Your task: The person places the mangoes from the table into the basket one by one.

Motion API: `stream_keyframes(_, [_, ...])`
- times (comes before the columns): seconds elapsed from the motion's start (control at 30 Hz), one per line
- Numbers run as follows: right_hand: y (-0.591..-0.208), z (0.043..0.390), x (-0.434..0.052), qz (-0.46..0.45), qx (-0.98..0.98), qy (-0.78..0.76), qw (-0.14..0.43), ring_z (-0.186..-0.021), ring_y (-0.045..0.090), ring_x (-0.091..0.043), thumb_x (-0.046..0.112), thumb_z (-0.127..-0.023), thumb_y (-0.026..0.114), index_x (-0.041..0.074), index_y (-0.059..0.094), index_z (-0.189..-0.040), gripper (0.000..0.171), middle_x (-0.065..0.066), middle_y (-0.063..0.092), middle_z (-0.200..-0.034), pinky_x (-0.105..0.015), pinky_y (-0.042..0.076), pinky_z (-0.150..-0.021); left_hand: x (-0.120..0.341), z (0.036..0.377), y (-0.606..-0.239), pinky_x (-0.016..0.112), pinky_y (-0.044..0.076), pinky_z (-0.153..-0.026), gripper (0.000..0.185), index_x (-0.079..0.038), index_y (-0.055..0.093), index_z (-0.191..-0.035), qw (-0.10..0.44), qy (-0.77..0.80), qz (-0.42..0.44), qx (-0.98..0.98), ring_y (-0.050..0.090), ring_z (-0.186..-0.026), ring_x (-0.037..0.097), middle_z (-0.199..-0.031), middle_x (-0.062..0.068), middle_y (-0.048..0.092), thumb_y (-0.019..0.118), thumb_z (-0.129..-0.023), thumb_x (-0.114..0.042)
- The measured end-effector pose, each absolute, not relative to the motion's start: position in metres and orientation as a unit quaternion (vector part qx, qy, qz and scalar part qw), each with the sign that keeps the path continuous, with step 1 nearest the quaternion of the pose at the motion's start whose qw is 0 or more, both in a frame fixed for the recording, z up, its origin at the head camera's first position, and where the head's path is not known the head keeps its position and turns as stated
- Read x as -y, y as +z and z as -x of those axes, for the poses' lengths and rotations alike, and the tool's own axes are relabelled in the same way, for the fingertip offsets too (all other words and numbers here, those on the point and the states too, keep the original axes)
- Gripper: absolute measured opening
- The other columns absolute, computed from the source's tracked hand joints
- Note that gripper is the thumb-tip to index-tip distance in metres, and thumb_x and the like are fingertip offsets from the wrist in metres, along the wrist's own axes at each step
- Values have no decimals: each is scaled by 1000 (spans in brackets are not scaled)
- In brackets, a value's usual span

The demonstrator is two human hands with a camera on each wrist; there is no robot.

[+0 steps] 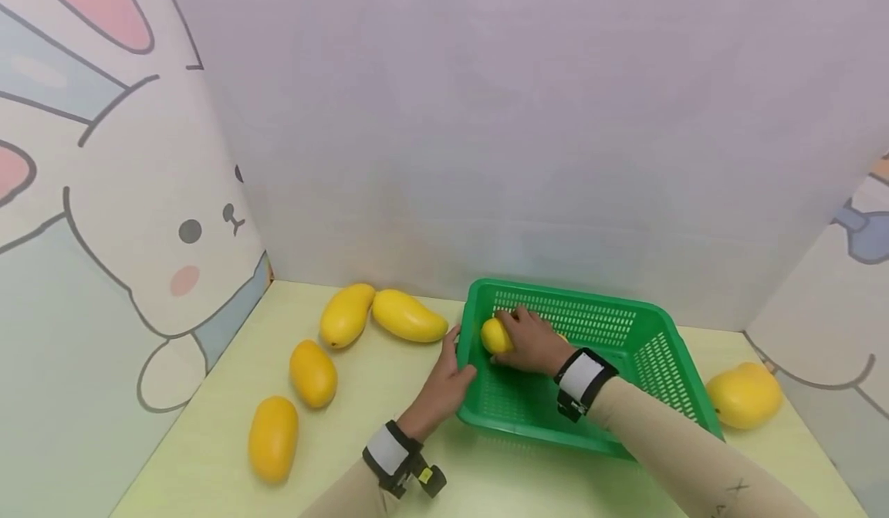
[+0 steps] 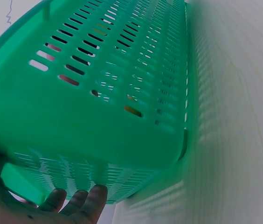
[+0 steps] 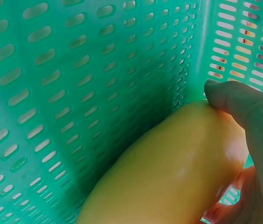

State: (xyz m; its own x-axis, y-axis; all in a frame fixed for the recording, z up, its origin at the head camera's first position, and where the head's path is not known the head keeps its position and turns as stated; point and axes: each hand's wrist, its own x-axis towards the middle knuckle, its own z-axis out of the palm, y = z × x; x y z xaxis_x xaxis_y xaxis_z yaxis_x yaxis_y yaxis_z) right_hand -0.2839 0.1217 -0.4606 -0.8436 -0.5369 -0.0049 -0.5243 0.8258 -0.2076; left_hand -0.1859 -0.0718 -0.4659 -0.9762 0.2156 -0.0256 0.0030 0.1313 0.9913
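A green plastic basket (image 1: 542, 435) with slotted walls stands at the right of the table. My left hand (image 1: 444, 383) grips its left rim, thumb over the edge; in the left wrist view its fingers (image 2: 94, 200) touch the outside wall. Inside the basket, near the left end, my right hand (image 1: 531, 342) holds a yellow mango (image 1: 496, 336). The right wrist view shows that mango (image 3: 169, 163) close up, with the thumb (image 3: 227, 95) across its end. A sliver of yellow beyond the right hand is mostly hidden; I cannot tell whether it is another mango.
Left of the basket lie several mangoes: two at the back, one (image 1: 347, 316) beside another (image 1: 410, 316), and two nearer, one (image 1: 313, 374) behind the other (image 1: 273, 438). Another mango (image 1: 745, 396) lies right of the basket. A pale wall (image 1: 486, 155) stands behind.
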Motion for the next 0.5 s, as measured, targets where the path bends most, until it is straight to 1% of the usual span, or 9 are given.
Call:
stream_keyframes(0.27, [-459, 283, -121, 283, -955, -93, 20, -101, 56, -36, 41, -83, 82, 6, 50, -144, 77, -20, 52, -115, -57, 49, -84, 72, 186, -465, 59, 28, -115, 71, -7, 4, -161, 80, 653, -74, -749, 32, -145, 36, -164, 20, 18, 41, -101, -4])
stream_keyframes(0.5, [-456, 282, -120, 281, -955, -87, 29, -102, 55, -35, 39, -84, 82, 7, 50, -145, 76, -20, 53, -117, -57, 48, -85, 72, 185, -466, 59, 28, -114, 71, -8, 4, -161, 80, 654, -74, -748, 33, -144, 36, -164, 20, 19, 41, -100, -6])
